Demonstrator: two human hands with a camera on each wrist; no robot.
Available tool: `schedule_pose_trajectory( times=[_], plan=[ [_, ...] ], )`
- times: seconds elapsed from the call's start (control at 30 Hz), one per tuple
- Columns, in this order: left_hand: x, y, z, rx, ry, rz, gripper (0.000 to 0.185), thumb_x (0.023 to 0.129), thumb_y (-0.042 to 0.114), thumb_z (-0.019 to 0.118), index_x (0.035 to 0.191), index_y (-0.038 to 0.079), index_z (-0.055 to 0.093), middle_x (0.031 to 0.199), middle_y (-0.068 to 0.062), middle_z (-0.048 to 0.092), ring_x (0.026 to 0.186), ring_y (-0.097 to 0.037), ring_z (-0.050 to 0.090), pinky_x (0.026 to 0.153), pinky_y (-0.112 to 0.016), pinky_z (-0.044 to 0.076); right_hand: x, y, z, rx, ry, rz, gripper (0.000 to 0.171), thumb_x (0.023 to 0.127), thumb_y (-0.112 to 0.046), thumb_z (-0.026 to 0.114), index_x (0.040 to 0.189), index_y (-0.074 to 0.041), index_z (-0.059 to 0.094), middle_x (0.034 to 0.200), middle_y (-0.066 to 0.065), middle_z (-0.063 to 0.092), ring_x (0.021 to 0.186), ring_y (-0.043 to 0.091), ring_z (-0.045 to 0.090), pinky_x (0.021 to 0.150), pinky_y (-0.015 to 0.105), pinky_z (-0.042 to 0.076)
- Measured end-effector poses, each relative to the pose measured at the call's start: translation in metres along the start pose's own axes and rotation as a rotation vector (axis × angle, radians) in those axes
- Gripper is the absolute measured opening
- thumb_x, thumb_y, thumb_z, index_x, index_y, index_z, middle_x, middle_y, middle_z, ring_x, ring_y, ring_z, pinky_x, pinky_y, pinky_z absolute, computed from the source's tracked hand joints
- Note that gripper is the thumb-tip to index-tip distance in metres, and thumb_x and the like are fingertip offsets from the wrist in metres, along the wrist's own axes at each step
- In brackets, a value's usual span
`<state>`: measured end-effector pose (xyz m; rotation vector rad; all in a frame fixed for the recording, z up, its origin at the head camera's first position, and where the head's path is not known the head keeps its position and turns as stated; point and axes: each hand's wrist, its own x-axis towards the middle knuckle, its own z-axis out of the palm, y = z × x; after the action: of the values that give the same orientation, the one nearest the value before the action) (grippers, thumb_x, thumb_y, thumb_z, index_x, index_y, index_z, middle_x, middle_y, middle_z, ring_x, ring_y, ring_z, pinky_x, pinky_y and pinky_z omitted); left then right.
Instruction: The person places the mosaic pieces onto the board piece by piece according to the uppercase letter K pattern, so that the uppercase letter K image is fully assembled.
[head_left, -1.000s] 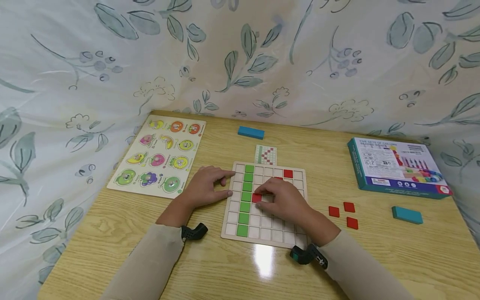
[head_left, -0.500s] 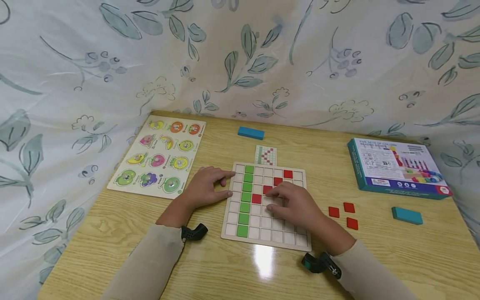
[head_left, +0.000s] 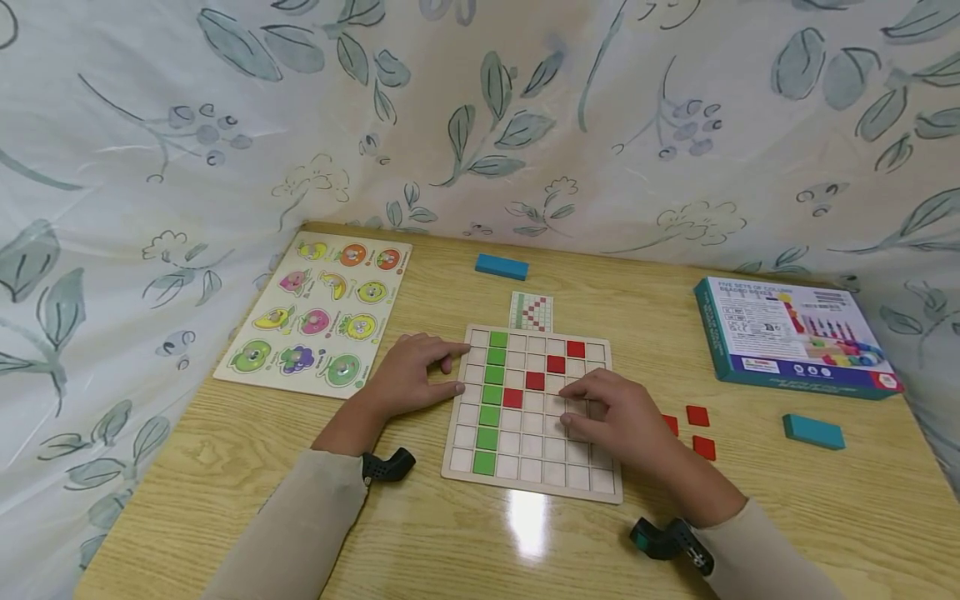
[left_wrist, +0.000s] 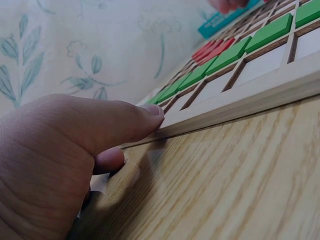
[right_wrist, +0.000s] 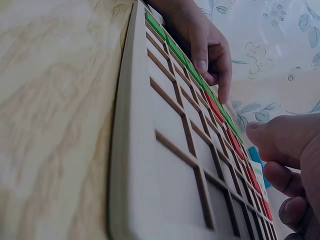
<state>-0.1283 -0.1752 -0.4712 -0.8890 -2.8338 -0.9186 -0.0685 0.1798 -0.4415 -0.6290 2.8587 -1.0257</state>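
A wooden grid board [head_left: 525, 483] lies flat on the table. It has a column of green tiles [head_left: 491, 400] and a diagonal of red tiles [head_left: 535, 381]. My left hand [head_left: 408, 377] rests at the board's left edge with its fingers straight; its thumb [left_wrist: 130, 120] presses the rim [left_wrist: 250, 95]. My right hand [head_left: 611, 412] hovers over the board's right side, fingers loosely curled and holding nothing. In the right wrist view its fingers [right_wrist: 287, 145] hang above the grid [right_wrist: 165, 150]. Three loose red tiles [head_left: 699, 415] lie just right of it, one partly hidden.
A fruit peg puzzle [head_left: 318, 312] lies at the left and a pattern card [head_left: 532, 311] behind the board. A teal box [head_left: 795, 333] sits at the right. Two blue blocks [head_left: 502, 265] [head_left: 813, 430] lie at the back and right. A leaf-print cloth [head_left: 480, 108] walls the table.
My right hand has let go of the lowest red tile in the diagonal and drawn back to the right over the board. The left hand has not moved.
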Motion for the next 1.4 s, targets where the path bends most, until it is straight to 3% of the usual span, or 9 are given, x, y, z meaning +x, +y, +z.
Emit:
schedule_pose_trajectory(
  times=[0.33,0.67,1.03,1.27,1.4],
  plan=[
    [-0.001,0.002,0.000,0.015,-0.009,-0.007,0.055,0.089,0.037,0.086,0.139,0.018,0.073,0.089,0.012,0.057,0.085,-0.013,0.049,0.087,-0.042,0.035,-0.015,0.013,-0.012,-0.028,0.044,-0.003,0.030,0.086,-0.018,0.092,0.114,-0.021,0.081,0.103,-0.008,0.069,0.079,0.016,0.052,0.066,0.029,0.041],
    [-0.001,0.001,0.001,0.011,-0.009,-0.007,0.054,0.089,0.038,0.086,0.138,0.018,0.073,0.089,0.012,0.057,0.085,-0.013,0.049,0.087,-0.042,0.035,-0.032,0.028,-0.021,-0.047,0.050,0.070,0.031,0.086,-0.020,0.092,0.115,-0.021,0.080,0.112,-0.007,0.072,0.094,0.017,0.057,0.079,0.032,0.046],
    [-0.002,0.000,0.001,0.003,-0.003,-0.006,0.054,0.089,0.037,0.086,0.138,0.019,0.073,0.089,0.012,0.057,0.085,-0.013,0.049,0.087,-0.042,0.035,-0.052,0.045,-0.035,-0.091,0.102,0.061,0.031,0.088,-0.021,0.091,0.116,-0.021,0.079,0.097,-0.007,0.063,0.079,0.013,0.050,0.066,0.027,0.040],
    [-0.001,-0.001,0.001,0.009,0.004,0.003,0.053,0.090,0.038,0.085,0.138,0.020,0.073,0.090,0.013,0.057,0.084,-0.013,0.049,0.087,-0.042,0.035,-0.056,0.051,-0.046,-0.104,0.098,0.089,0.034,0.087,-0.026,0.092,0.119,-0.019,0.080,0.111,-0.004,0.070,0.087,0.016,0.053,0.071,0.026,0.044],
    [0.000,-0.001,0.001,0.010,0.002,-0.006,0.052,0.090,0.039,0.085,0.137,0.020,0.073,0.090,0.013,0.057,0.085,-0.013,0.050,0.088,-0.042,0.036,-0.059,0.055,-0.051,-0.123,0.094,0.106,0.037,0.085,-0.025,0.093,0.119,-0.019,0.079,0.110,-0.004,0.070,0.084,0.016,0.052,0.067,0.026,0.043]
  ],
)
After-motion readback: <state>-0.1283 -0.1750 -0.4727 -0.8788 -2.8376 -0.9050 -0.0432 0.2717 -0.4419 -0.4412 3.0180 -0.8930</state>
